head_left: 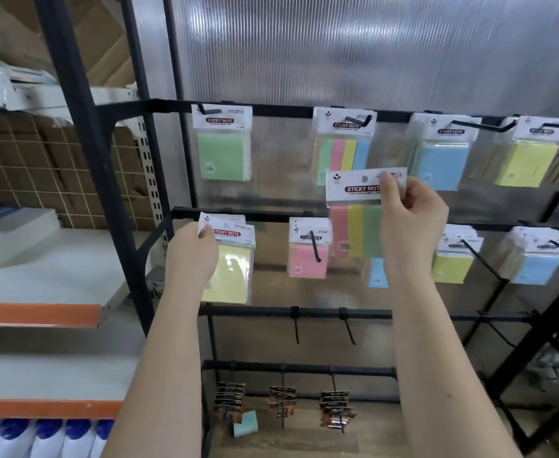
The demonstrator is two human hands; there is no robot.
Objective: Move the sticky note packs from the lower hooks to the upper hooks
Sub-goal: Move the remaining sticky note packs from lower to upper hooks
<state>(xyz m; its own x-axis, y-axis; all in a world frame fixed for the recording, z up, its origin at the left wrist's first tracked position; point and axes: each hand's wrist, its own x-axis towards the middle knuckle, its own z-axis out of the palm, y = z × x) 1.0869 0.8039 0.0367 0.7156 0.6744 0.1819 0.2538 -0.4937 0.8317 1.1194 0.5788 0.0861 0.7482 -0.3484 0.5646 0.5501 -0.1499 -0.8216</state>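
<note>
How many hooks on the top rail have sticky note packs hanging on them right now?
4 in view: green pack far left, striped pack next, blue pack, then yellow pack. More may hang beyond the right edge.

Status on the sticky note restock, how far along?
Partway. The upper rail already carries packs on its hooks. In hand: the right hand pinches a striped pack off any hook; the left hand grips a yellow pack at the lower rail. Left: pink pack and others still hang low.
</note>
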